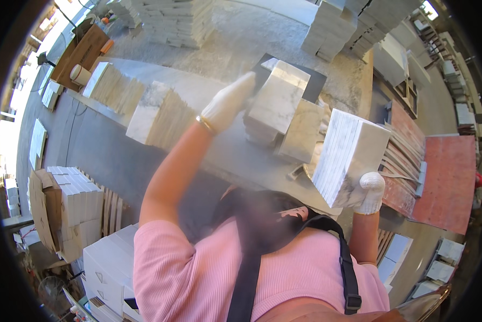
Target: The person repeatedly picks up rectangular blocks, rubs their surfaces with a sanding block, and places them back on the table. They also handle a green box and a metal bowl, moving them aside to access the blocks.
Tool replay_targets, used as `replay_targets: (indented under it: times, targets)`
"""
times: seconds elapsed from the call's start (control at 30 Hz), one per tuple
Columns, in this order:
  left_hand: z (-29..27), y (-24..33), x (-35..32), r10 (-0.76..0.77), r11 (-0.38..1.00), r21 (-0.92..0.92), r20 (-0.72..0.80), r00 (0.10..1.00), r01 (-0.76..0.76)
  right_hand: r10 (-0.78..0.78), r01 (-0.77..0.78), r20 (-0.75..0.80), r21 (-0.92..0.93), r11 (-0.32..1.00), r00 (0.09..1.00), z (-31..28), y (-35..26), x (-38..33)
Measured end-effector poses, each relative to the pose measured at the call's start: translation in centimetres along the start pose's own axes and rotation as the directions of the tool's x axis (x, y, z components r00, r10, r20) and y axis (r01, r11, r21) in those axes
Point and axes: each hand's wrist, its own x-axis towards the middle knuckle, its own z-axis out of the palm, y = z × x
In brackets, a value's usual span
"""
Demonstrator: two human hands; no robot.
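Observation:
My left hand (230, 103), in a white glove, stretches out flat just left of a stack of white, grey-veined marble tiles (279, 96). Its fingers are straight; whether they touch the stack's edge I cannot tell. My right hand (371, 192), also gloved in white, grips the near right corner of another stack of marble tiles (340, 155), its thumb on the outer face. The fingers beneath that stack are hidden. Between the two stacks leans a beige marble tile (302, 131). A dark flat sheet (315, 80) lies behind the left stack.
More tile rows (171, 115) stand along the bench to the left. Tall tile piles (171, 21) rise at the back. At right are a red board (444, 182) and curved strips (402, 153). Boxes (109, 263) and a pallet load (77, 206) sit at lower left.

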Motion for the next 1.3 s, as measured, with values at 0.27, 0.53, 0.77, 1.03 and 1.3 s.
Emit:
replay_targets:
  times: [0.27,0.53,0.77,1.03,1.3]
  targets:
    - [3.9,11.5,-10.6,0.150,0.920,-0.345,-0.136,0.979,-0.188,-0.029,-0.028,-0.334,-0.165,0.986,0.942,3.0,-0.2,-0.6]
    - [9.2,13.8,-17.8,0.017,0.937,-0.342,-0.144,0.989,-0.066,0.052,0.107,0.322,-0.456,0.883,0.945,13.3,0.7,3.4]
    - [8.7,8.6,-21.9,-0.246,0.924,-0.381,-0.553,0.796,0.020,0.288,0.031,0.315,-0.722,0.691,0.904,17.6,6.2,6.2]
    - [3.7,0.7,-23.3,-0.365,0.758,-0.644,-0.548,0.753,-0.101,0.454,-0.234,0.246,-0.599,0.766,0.857,15.0,15.5,10.2]
    - [-3.5,-7.0,-17.5,-0.513,0.741,-0.660,-0.431,0.742,0.129,0.472,-0.117,0.155,-0.859,0.498,0.868,9.2,12.9,9.0]
